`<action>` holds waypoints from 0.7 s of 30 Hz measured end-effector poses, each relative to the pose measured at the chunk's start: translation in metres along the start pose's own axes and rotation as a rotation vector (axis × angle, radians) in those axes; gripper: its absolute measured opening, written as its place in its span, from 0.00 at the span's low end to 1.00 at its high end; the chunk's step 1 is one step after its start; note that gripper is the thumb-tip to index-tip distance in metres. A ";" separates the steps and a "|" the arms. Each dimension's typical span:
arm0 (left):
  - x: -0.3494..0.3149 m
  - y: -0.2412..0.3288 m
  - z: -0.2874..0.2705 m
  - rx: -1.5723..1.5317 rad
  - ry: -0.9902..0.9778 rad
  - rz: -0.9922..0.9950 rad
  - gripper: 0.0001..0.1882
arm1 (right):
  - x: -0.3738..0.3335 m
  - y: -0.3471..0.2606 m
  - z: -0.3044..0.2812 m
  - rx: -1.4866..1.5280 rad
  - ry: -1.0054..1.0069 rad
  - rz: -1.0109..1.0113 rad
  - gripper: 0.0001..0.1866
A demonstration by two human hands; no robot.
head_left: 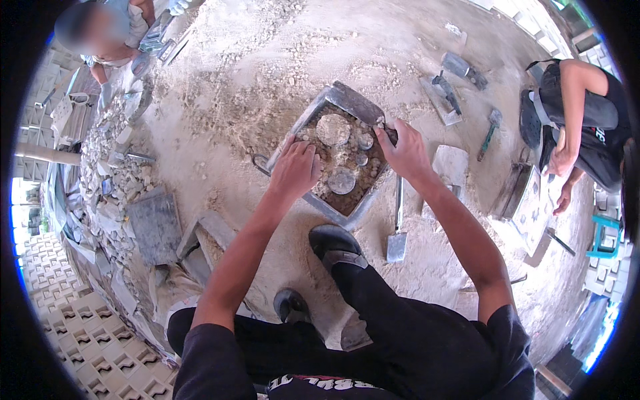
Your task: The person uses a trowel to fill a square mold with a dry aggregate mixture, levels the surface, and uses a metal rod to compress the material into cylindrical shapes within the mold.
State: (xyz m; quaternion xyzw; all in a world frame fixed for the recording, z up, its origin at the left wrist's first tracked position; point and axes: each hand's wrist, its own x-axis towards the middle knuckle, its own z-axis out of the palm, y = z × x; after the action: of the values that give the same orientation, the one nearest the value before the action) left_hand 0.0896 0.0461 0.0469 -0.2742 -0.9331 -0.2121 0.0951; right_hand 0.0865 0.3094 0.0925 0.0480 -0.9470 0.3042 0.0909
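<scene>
The left hand's [297,167] fingers lay close together over the frame's [355,102] near-left soil, the right hand's [408,155] bent at its rim (whether either clamped, I couldn't tell). Discs [333,129] sat between them; light, even pressure seemed best.

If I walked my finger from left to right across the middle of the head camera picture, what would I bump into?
Dark flat slab → left hand → the nearer round disc in the frame → right hand → green-handled tool → turquoise stool.
</scene>
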 end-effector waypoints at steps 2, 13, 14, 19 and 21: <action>0.010 -0.003 0.003 -0.013 -0.006 0.020 0.11 | 0.002 -0.002 0.000 -0.015 -0.017 0.018 0.19; 0.052 -0.016 0.001 -0.008 -0.166 -0.062 0.11 | 0.002 -0.008 0.003 -0.002 -0.003 -0.031 0.19; 0.056 -0.013 -0.003 -0.024 -0.179 -0.100 0.12 | 0.002 -0.008 0.003 -0.005 -0.003 -0.032 0.19; 0.056 0.003 -0.001 -0.005 -0.097 -0.156 0.15 | -0.001 -0.005 0.008 0.014 0.019 -0.006 0.20; 0.049 0.005 0.008 0.056 0.012 -0.094 0.19 | -0.001 -0.005 0.007 0.002 -0.005 0.017 0.21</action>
State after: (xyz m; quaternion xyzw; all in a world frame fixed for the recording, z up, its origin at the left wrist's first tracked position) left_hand 0.0509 0.0765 0.0553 -0.2263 -0.9500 -0.1916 0.0982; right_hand 0.0878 0.3013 0.0900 0.0410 -0.9474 0.3056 0.0859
